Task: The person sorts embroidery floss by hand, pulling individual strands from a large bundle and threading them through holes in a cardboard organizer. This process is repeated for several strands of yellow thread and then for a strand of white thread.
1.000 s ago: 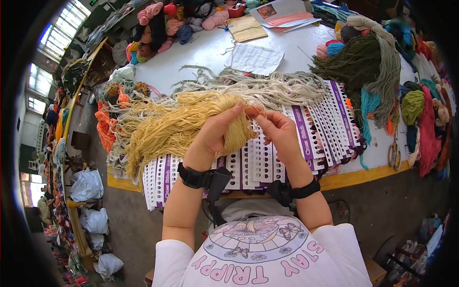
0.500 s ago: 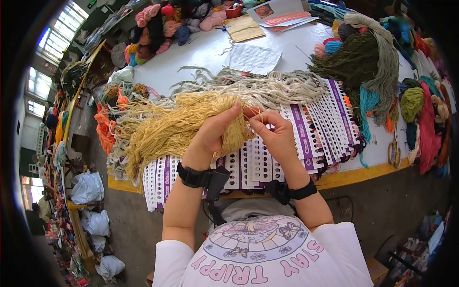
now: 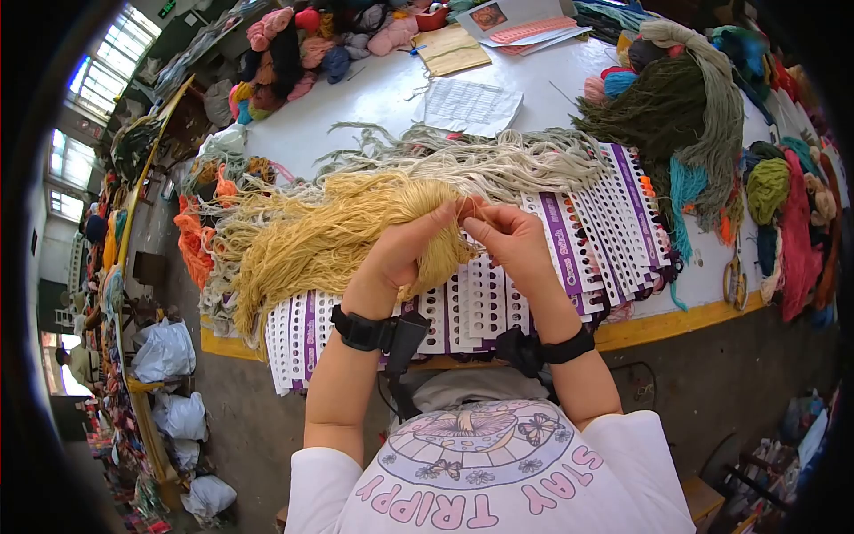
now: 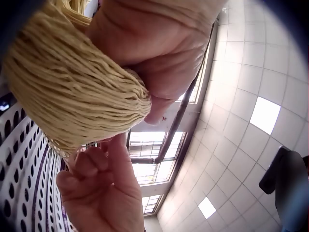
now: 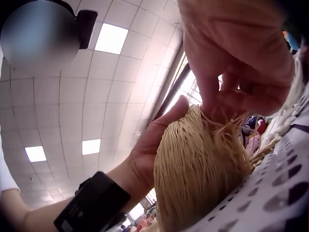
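A thick hank of yellow thread [image 3: 320, 222] lies across the table, its loose ends spread to the left. My left hand [image 3: 405, 245] grips the looped right end of it, thumb on top, as the left wrist view also shows. At that same end my right hand [image 3: 516, 245] pinches thread strands between thumb and fingertips; in the right wrist view, short loose strands stick out by the right hand's fingers [image 5: 231, 101]. Below the hank are white and purple punched thread cards [image 3: 471, 307] labelled Cross Stitch.
Pale grey and cream thread [image 3: 525, 165] lies behind the hank. Dark green skeins [image 3: 649, 116] and scissors [image 3: 734, 283] are at the right. Farther back are a written sheet [image 3: 471, 107], a wooden board [image 3: 451, 51] and piled yarn [image 3: 285, 53]. A yellow front edge [image 3: 676, 322] borders the table.
The right hand has shifted slightly, its fingers closing in at the hank's end. The left hand keeps its grip, its thumb lowered a little. The hank stays in place.
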### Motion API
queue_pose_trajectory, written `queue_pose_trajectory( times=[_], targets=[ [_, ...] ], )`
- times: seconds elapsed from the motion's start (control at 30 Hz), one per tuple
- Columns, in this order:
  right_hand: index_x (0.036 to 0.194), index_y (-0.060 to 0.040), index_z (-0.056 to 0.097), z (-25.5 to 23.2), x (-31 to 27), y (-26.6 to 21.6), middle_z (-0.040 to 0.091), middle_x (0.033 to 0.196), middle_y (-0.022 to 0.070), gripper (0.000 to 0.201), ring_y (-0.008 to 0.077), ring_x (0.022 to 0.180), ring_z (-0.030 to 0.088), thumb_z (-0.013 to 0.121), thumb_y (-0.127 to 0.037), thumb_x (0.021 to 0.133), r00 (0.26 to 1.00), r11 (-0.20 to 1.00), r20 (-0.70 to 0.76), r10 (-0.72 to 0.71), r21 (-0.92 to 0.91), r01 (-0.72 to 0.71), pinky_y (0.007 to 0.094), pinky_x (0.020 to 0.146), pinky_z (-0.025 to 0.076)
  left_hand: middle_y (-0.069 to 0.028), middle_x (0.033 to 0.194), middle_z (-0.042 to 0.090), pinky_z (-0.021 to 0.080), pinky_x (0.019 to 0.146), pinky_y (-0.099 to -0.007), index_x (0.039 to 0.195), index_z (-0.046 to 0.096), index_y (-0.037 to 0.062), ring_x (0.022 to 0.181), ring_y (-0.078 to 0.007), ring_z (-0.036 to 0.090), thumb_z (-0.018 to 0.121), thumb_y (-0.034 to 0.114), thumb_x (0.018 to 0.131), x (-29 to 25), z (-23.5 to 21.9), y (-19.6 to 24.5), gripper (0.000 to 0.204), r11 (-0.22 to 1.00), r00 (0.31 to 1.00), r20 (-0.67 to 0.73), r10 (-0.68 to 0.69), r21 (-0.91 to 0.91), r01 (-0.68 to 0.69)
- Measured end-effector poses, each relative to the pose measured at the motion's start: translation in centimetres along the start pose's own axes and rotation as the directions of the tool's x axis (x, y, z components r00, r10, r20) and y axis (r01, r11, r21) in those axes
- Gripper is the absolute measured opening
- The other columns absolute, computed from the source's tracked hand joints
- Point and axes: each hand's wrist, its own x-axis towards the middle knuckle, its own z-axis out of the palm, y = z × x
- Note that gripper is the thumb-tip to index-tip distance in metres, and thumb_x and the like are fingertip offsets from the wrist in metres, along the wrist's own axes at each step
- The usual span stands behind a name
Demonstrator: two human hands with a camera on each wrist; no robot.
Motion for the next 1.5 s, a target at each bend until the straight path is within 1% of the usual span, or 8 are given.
queue_pose_trajectory(
  times=[0.17,0.3,0.43,0.5,0.63,0.8,1.17,1.5],
  targets=[
    [0.088,-0.0058,0.059,-1.5,-0.1,-0.7,0.057,0.100,0.0025,0.011,0.0101,0.089,0.053,0.052,-0.014,0.083,0.956,0.939,-0.273,-0.103,0.292,0.184,0.0205,0.055,0.045,-0.0115,0.094,0.059,0.049,0.074,-0.0299,0.103,0.054,0.0013,0.083,-0.0182,0.058,0.051,0.027,0.085,0.7,-3.1,1.0,0.031,0.996,0.994,0.056,0.089,-0.003,-0.089],
    [0.097,0.0029,0.053,-19.2,-1.4,-3.4,0.057,0.094,0.0124,0.019,0.0161,0.085,0.055,0.041,-0.006,0.084,0.933,0.363,-0.150,-0.328,0.892,0.271,0.0226,0.067,0.045,-0.0094,0.091,0.056,0.046,0.080,-0.0343,0.102,0.051,0.0009,0.088,-0.0190,0.055,0.047,0.030,0.085,-3.6,-10.8,6.3,0.033,0.759,0.758,-0.253,0.601,-0.114,-0.640],
    [0.073,-0.0017,0.050,-42.9,-11.9,-11.1,0.045,0.059,0.0038,0.021,0.0147,0.062,0.052,0.041,-0.018,0.082,0.365,0.344,-0.639,-0.677,0.164,0.924,0.0411,0.074,0.047,-0.0048,0.093,0.053,0.045,0.080,-0.0274,0.103,0.050,0.0046,0.092,-0.0118,0.050,0.044,0.034,0.086,-6.6,-12.0,9.5,0.034,0.550,0.639,0.026,0.769,-0.537,-0.640],
    [0.077,-0.0029,0.049,-27.2,-6.1,-15.0,0.044,0.060,0.0030,0.017,0.0147,0.058,0.051,0.043,-0.018,0.081,0.350,0.774,-0.840,-0.413,-0.122,0.621,0.0394,0.072,0.048,-0.0039,0.093,0.052,0.045,0.075,-0.0243,0.102,0.050,0.0059,0.087,-0.0095,0.050,0.048,0.031,0.085,-5.1,-10.6,7.5,0.031,0.652,0.691,0.046,0.722,-0.380,-0.656],
    [0.099,-0.0073,0.049,-11.6,0.3,-6.1,0.040,0.071,-0.0038,0.021,0.0061,0.058,0.041,0.048,-0.010,0.078,0.993,0.990,-0.075,-0.094,-0.116,0.085,0.0237,0.049,0.047,0.0021,0.066,0.050,0.042,0.047,-0.0203,0.089,0.058,0.0079,0.055,-0.0061,0.046,0.061,0.022,0.079,2.1,-0.3,1.2,0.018,0.948,0.962,-0.250,-0.106,-0.316,0.023],
    [0.105,-0.0067,0.047,-7.8,1.3,-1.4,0.050,0.067,-0.0009,0.024,0.0022,0.043,0.041,0.049,-0.022,0.087,0.911,0.950,0.356,0.209,0.146,-0.275,0.0155,0.040,0.041,0.0029,0.063,0.049,0.036,0.048,-0.0166,0.090,0.061,0.0054,0.054,-0.0051,0.044,0.064,0.017,0.077,5.8,2.8,-4.2,0.018,0.982,0.973,-0.152,-0.172,0.051,0.181],
    [0.077,-0.0008,0.056,-7.0,1.6,0.3,0.056,0.058,0.0127,0.014,0.0264,0.053,0.055,0.054,-0.014,0.078,0.973,0.625,0.028,-0.229,-0.762,0.169,0.0335,0.050,0.042,-0.0014,0.062,0.051,0.037,0.045,-0.0248,0.075,0.058,0.0014,0.050,-0.0098,0.045,0.061,0.015,0.075,6.3,1.8,-6.7,0.014,0.770,0.928,-0.248,0.279,0.635,-0.062],
    [0.070,-0.0020,0.060,-6.7,1.9,1.3,0.057,0.063,0.0138,0.010,0.0286,0.058,0.056,0.059,-0.012,0.070,0.942,0.659,-0.072,-0.327,-0.732,0.172,0.0351,0.054,0.044,-0.0017,0.060,0.053,0.040,0.040,-0.0224,0.080,0.057,0.0028,0.045,-0.0089,0.048,0.054,0.009,0.079,6.4,1.1,-4.2,0.006,0.928,0.901,-0.282,-0.329,0.082,0.364]
  ],
)
